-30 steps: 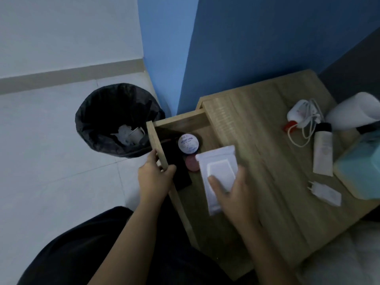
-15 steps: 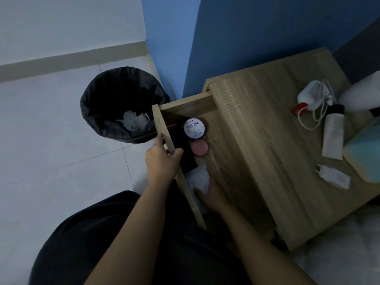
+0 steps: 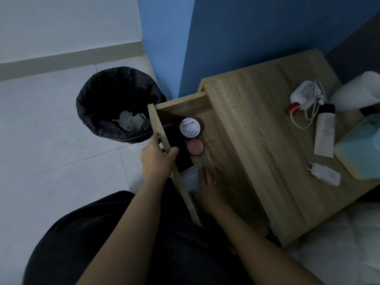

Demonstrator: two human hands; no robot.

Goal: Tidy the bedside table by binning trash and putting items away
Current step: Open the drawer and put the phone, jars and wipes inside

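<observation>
**Left hand grips the drawer front, right hand lies at the pack inside**

At centre frame the left hand (image 3: 158,159) clasps the top edge of the open drawer (image 3: 159,124). Its thumb is hooked over the inner side and its fingers (image 3: 154,138) are curled down the outer face.

Just right of it and lower, the right hand (image 3: 207,188) reaches into the drawer. Its fingers (image 3: 205,173) look fairly straight and point toward the top of the frame. They lie against the right edge of the white pack (image 3: 190,177), which sits on the drawer floor close to the front board. The hand is blurred and in shadow, so I cannot tell whether it pinches the pack or merely touches it.

Farther up in the drawer are a white-lidded jar (image 3: 190,128) and, just below it, a pink tin (image 3: 195,147). A dark flat thing (image 3: 176,145) lies to their left.

On the table (image 3: 257,130), at the right of the frame, are a tube (image 3: 324,136), a plug (image 3: 324,173), a white cable bundle (image 3: 306,95) and a blue box (image 3: 362,149).

The black-lined bin (image 3: 121,103) stands on the floor at upper left, beside the drawer, with crumpled paper in it.
</observation>
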